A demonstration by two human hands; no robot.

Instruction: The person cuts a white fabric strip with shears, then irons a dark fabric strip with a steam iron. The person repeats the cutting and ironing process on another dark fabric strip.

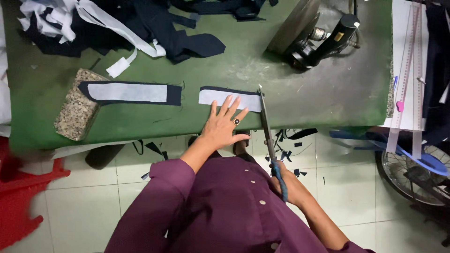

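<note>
My left hand (224, 124), with a ring on one finger, lies flat with fingers spread on a short strip of white interfacing over navy cloth (220, 96) near the front edge of the green table (300, 100). My right hand (286, 183) grips the blue handles of long scissors (265, 119). Their blades point away from me and reach the right end of that strip. A longer navy strip with a white layer (129, 93) lies to the left, one end resting on a speckled stone block (77, 105).
A heap of navy and white fabric scraps (117, 26) fills the table's back left. A dark iron (318, 37) sits at the back right. Cloth offcuts (290, 145) litter the tiled floor. A red plastic stool (23, 197) stands left, a bicycle wheel (412, 173) right.
</note>
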